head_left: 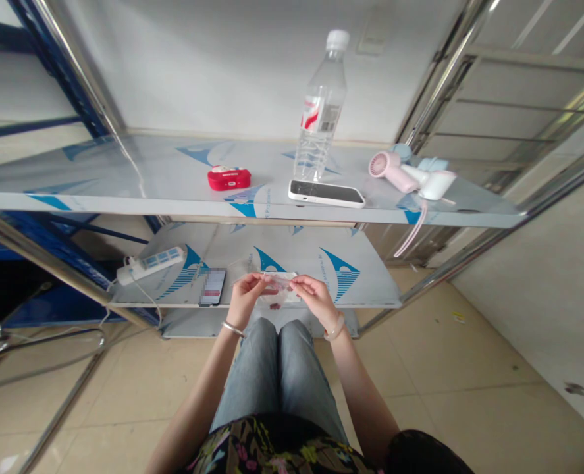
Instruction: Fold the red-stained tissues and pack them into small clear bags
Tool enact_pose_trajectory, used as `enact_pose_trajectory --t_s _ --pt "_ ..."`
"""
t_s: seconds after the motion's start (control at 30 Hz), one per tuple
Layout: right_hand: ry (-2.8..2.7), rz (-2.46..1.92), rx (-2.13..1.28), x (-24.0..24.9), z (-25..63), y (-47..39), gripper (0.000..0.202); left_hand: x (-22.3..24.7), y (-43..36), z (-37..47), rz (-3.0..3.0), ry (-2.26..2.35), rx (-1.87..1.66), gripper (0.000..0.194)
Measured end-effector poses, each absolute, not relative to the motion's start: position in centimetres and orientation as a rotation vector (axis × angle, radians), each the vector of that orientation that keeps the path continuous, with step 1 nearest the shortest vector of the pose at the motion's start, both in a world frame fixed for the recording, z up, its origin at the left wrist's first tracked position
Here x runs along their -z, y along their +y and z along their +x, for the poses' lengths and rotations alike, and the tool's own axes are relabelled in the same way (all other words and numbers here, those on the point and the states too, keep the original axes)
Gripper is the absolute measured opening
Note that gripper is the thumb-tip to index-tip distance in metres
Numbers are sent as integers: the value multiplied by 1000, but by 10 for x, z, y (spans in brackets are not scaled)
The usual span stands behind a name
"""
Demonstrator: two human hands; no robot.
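Note:
Between both hands, a small clear plastic bag [280, 296] is stretched by its top edge. Reddish patches show on or through it, too blurred to name. My left hand [248, 293] pinches the bag's left corner, and a silver bangle circles that wrist. On the other side, my right hand [316, 295] pinches the right corner, with a pale bangle at its wrist. Both hands are held above my knees, in front of the lower shelf [311, 253]. A phone with a lit screen [213, 287] lies on that shelf, left of my left hand.
On the upper shelf [153, 178] are a red case [229, 178], a white-edged phone [326, 193], a clear water bottle [320, 108] and a pink handheld fan [393, 171] with a dangling strap. A white power strip [151, 264] trails its cable at the lower left.

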State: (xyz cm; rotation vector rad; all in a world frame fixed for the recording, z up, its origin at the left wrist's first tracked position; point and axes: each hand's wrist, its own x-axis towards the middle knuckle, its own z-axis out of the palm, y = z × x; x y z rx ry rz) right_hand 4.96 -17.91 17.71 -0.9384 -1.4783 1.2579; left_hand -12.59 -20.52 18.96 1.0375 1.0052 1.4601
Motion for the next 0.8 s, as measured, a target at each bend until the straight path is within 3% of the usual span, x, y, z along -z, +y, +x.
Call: enact_pose_trajectory --t_s 0.8 --pt "-1695 -981 -979 -188 47 -187 17 -189 -204 -123 1270 1066 -1294 26"
